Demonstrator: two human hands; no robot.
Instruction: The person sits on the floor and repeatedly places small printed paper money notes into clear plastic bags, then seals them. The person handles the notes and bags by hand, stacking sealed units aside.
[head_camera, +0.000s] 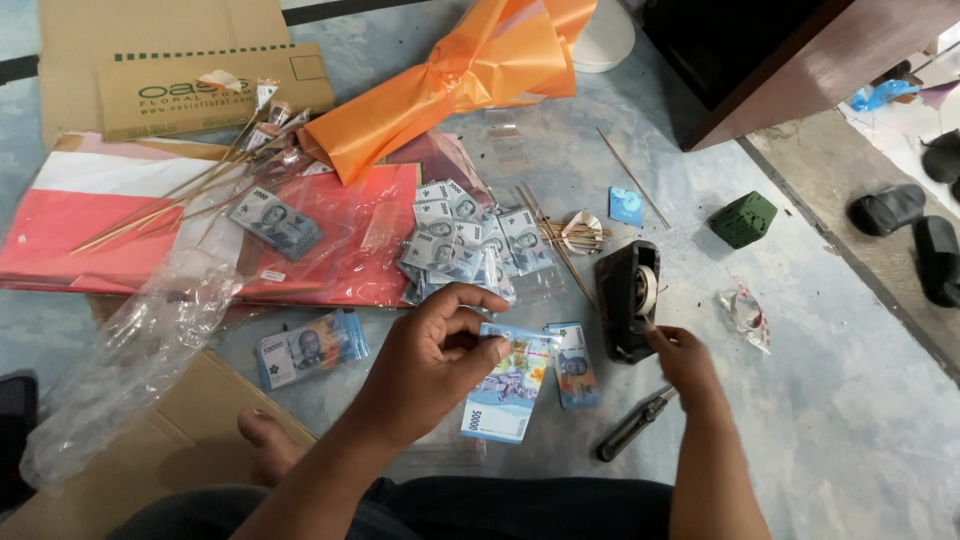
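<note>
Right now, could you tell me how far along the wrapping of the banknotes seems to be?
Done: grey sleeved notes lie piled, and several notes on sticks rest on the red paper. In hand: the left hand holds a blue banknote while the right hand reaches the tape dispenser. Left: a banded bundle and loose sticks.

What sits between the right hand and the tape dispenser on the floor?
Nothing visible. The right hand already has its fingertips at the lower edge of the black tape dispenser. The left hand holds a blue banknote off to the side, clear of that path.
</note>
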